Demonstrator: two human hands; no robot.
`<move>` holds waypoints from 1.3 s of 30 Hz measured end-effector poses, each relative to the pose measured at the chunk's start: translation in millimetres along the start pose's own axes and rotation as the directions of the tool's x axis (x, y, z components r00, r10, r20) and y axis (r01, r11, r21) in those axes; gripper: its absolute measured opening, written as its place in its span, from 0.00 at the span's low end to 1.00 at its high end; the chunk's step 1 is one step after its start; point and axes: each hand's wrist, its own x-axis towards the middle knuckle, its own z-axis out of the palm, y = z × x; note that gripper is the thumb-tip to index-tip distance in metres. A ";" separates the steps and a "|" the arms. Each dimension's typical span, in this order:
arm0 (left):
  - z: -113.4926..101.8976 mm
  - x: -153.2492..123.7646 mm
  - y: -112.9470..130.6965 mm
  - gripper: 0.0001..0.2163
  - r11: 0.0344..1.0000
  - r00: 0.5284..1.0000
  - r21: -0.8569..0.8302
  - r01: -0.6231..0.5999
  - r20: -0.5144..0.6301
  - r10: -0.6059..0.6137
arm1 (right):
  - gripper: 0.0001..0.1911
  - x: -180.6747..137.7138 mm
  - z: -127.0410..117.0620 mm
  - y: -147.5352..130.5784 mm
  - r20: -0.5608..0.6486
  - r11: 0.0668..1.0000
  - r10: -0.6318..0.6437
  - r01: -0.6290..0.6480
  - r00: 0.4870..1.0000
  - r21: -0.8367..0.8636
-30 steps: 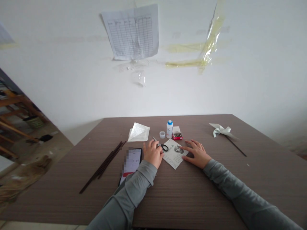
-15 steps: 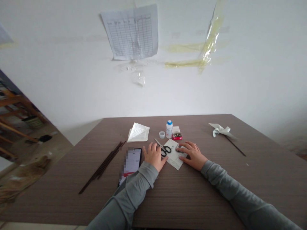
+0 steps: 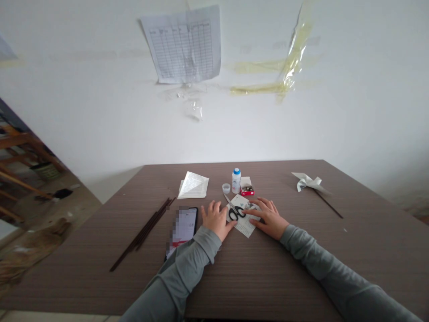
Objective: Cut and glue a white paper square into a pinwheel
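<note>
A printed sheet of paper (image 3: pixel 246 229) lies on the table between my two hands. On top of it rest black-handled scissors (image 3: pixel 232 213), their blades pointing away from me. My left hand (image 3: pixel 216 221) is spread at the left edge of the sheet, thumb beside the scissors' handle. My right hand (image 3: pixel 270 218) lies with fingers apart over the sheet's right side, its index fingertip at the right finger loop. Just beyond stand a small clear cup (image 3: pixel 226 188), a white bottle with a blue cap (image 3: pixel 236 182) and a red box of small metal pieces (image 3: pixel 247 192).
A phone (image 3: pixel 185 228) lies left of my left forearm. Farther left are several dark thin sticks (image 3: pixel 147 232). Folded printed papers (image 3: pixel 193 185) sit at the back left. A paper pinwheel on a stick (image 3: pixel 310 183) lies at the right. The wall borders the table's far edge.
The scissors have shifted right and turned, now lying more over the sheet. My right index finger has reached left to their handle. My left hand has barely moved.
</note>
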 end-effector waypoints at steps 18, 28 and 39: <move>-4.9 -1.2 -0.9 0.23 0.998 1.000 -0.056 0.019 -0.012 -0.020 | 0.14 1.2 -30.9 12.2 -0.206 0.995 -0.085 0.092 0.975 0.024; -2.0 -3.3 -2.2 0.22 0.999 0.999 -0.039 0.028 -0.038 -0.030 | 0.21 -1.2 -37.4 14.0 -0.160 0.998 0.044 -0.050 0.986 -0.032; -10.2 -4.7 5.5 0.26 0.998 0.998 0.041 0.057 0.027 -0.058 | 0.17 -4.5 -40.6 0.1 -0.170 0.990 0.123 -0.133 0.978 -0.051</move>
